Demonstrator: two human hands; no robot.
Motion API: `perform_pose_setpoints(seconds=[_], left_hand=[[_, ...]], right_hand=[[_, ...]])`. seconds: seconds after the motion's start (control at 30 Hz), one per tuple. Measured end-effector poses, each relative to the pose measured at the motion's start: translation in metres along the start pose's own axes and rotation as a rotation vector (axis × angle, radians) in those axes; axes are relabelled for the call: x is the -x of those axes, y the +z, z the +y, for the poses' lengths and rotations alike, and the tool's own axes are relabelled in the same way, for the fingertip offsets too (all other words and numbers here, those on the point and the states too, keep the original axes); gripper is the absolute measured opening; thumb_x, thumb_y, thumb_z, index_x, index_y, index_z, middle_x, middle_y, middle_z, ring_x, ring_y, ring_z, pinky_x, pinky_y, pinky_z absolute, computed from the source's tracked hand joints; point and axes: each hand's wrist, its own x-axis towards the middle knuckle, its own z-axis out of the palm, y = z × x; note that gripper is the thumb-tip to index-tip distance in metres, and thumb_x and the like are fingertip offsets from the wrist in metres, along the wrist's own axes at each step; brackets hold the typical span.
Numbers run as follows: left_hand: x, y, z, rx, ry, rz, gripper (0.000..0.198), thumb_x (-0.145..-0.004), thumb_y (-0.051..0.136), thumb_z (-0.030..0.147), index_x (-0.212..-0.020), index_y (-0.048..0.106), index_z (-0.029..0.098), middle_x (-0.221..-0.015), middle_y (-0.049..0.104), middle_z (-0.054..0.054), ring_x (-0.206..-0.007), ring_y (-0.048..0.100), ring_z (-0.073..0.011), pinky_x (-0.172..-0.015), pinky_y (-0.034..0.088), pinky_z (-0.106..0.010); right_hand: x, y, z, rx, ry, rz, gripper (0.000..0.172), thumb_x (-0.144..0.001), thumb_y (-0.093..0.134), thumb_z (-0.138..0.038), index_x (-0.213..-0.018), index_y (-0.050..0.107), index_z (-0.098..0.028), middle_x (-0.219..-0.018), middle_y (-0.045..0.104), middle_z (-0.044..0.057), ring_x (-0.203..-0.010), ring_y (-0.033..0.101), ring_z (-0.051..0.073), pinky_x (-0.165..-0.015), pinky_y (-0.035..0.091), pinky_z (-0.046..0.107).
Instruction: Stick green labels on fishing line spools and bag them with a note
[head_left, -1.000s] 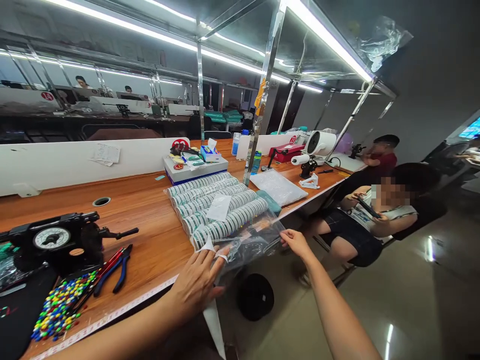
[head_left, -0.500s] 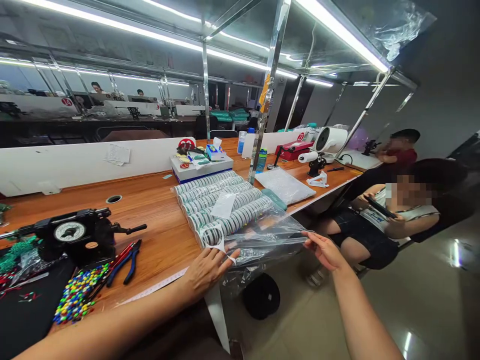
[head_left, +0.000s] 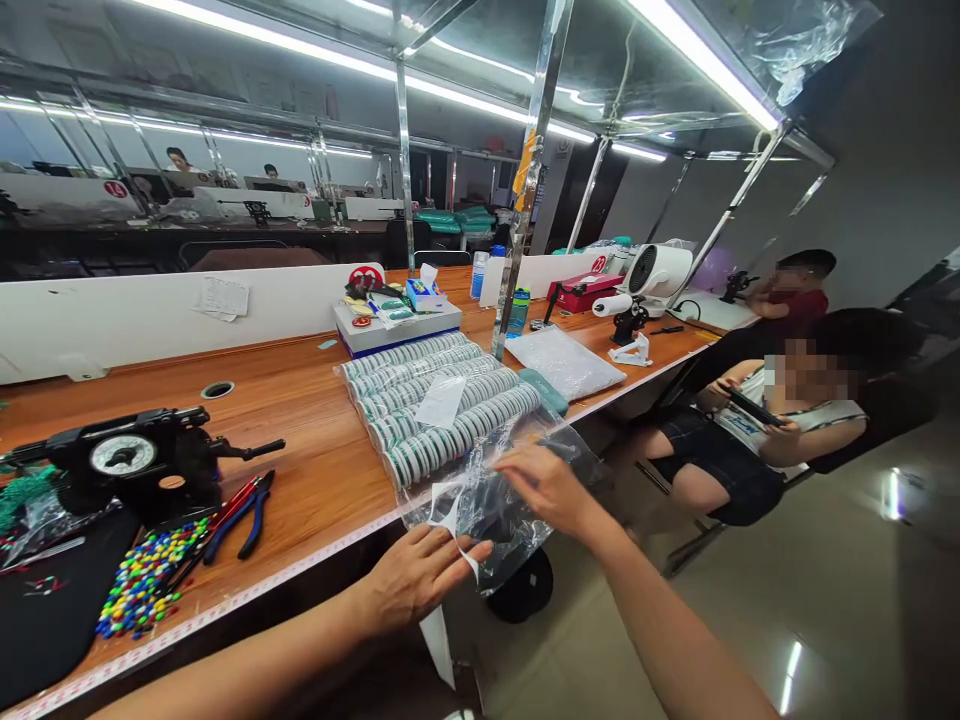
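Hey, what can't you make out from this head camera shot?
All in the head view:
The clear plastic bag: its lower part is crumpled, glare-blurred, and partly hidden by the right hand.
The dial gauge: reading too small.
The green-banded rolls: printing too small.
The seated person's phone: screen not visible.

We're in a workshop — a long wooden bench (head_left: 300,400) runs beneath strip lights (head_left: 697,50) on steel uprights (head_left: 516,250), white partitions (head_left: 112,320) line it, and pliers (head_left: 240,530), coloured beads (head_left: 142,580) and a dial gauge (head_left: 122,455) sit out.
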Motion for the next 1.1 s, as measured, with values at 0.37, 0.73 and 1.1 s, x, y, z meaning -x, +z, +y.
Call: perform_pose_setpoints(seconds=[0.37, 0.73, 1.1], left_hand=[[0.011, -0.018, 0.018, 0.063, -0.107, 0.099, 0.041, -0.103, 0.03, 0.012, -0.138, 0.052, 0.009, -0.105, 0.07, -0.01, -0.086, 0.059, -0.0189, -0.075, 0.046, -0.034], [0.003, -0.023, 0.015, 0.096, -0.165, 0.279, 0.034, -0.103, 0.039, 0.01, -0.135, 0.051, 0.01, -0.094, 0.07, -0.007, -0.075, 0.058, -0.0168, -0.067, 0.044, -0.031], [-0.034, -0.063, -0.093, 0.328, -0.965, 0.426, 0.056, -0.089, 0.06, 0.029, -0.141, 0.047, 0.017, -0.083, 0.063, 0.002, -0.063, 0.057, -0.0121, -0.071, 0.047, -0.027]], right_hand=[[-0.041, 0.07, -0.008, 0.093, -0.074, -0.328, 0.024, -0.099, 0.058, -0.021, -0.12, 0.07, -0.016, -0.118, 0.071, 0.01, -0.111, 0.064, 0.026, -0.098, 0.044, 0.042], [-0.036, 0.033, 0.018, -0.145, 0.015, -0.317, 0.039, -0.103, 0.048, -0.046, -0.119, 0.07, -0.018, -0.124, 0.07, 0.008, -0.116, 0.065, 0.02, -0.104, 0.048, 0.033], [0.01, -0.122, 0.075, -0.098, 0.463, -0.14, 0.081, -0.067, 0.082, -0.062, -0.136, 0.066, -0.023, -0.147, 0.055, 0.01, -0.141, 0.045, 0.034, -0.121, 0.027, 0.047]])
